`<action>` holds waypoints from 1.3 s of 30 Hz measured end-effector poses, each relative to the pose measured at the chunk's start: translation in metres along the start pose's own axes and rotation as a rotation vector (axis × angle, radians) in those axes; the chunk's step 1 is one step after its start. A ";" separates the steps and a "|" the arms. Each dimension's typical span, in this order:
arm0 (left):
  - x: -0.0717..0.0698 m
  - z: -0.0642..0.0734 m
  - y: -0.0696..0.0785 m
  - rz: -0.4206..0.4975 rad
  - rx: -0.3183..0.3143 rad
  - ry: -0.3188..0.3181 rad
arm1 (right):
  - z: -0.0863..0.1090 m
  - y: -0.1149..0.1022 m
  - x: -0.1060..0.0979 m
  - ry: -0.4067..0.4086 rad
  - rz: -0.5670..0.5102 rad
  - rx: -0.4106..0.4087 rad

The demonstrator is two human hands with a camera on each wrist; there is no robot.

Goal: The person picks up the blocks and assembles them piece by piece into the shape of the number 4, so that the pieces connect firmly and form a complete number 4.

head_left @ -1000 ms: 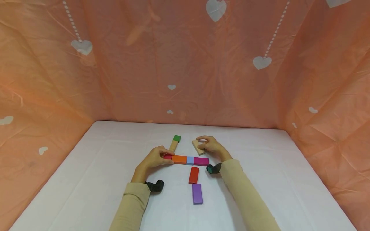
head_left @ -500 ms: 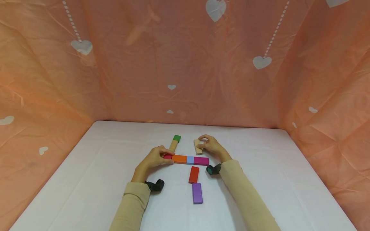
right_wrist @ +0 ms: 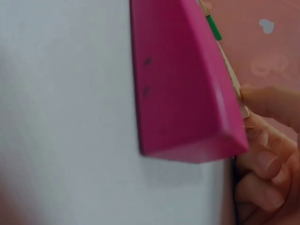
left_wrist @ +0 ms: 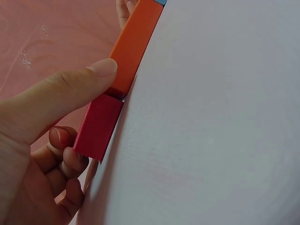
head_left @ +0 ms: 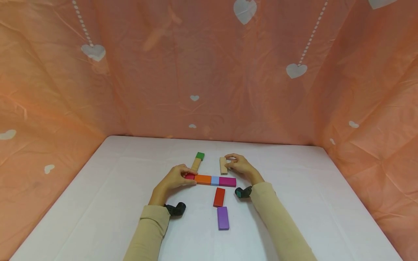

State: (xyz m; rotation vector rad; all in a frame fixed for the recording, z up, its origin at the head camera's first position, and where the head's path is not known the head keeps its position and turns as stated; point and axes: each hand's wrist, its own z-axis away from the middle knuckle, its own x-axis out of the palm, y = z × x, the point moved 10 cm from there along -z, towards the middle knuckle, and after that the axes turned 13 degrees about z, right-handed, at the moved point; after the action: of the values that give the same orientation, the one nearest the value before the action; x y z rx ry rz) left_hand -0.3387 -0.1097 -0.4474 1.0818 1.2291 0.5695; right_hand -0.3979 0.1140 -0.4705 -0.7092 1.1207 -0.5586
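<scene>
Left of the orange block (head_left: pixel 203 179), the left hand (head_left: pixel 176 178) pinches a part-hidden crimson block (left_wrist: pixel 97 126); rightward beyond it, the right hand (head_left: pixel 242 166) pinches a wooden block (head_left: pixel 222 166); a heart-printed drape (head_left: pixel 209 65) backs the white tabletop (head_left: pixel 300 203).

Row of blocks (head_left: pixel 213 181) across the table (head_left: pixel 281 210); left hand (head_left: pixel 174 177) around its leftmost block (head_left: pixel 189 177); behind that, a long block (head_left: pixel 196 165), a small block (head_left: pixel 200 155) at its far end; right of these, behind the row, a back block (head_left: pixel 223 166), right hand (head_left: pixel 241 165) at its right; before the row, a middle block (head_left: pixel 219 197), then a front block (head_left: pixel 223 218).
</scene>
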 end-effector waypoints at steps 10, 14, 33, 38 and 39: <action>0.000 0.000 -0.001 -0.001 -0.005 -0.001 | -0.001 0.002 0.002 0.002 0.012 0.002; 0.000 0.001 0.001 -0.002 0.007 0.001 | 0.000 0.001 0.004 0.001 0.013 -0.006; 0.000 -0.001 -0.001 -0.002 -0.015 0.004 | -0.003 -0.008 0.011 0.037 0.017 -0.011; 0.000 -0.001 -0.003 0.002 -0.024 0.007 | -0.002 -0.006 0.010 0.045 -0.005 0.002; 0.000 -0.001 -0.003 0.003 -0.024 0.007 | -0.002 -0.006 0.010 0.045 -0.009 0.002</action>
State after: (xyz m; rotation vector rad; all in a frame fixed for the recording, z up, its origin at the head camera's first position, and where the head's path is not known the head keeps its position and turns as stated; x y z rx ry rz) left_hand -0.3407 -0.1108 -0.4499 1.0621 1.2243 0.5891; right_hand -0.3969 0.1021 -0.4728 -0.7038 1.1587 -0.5855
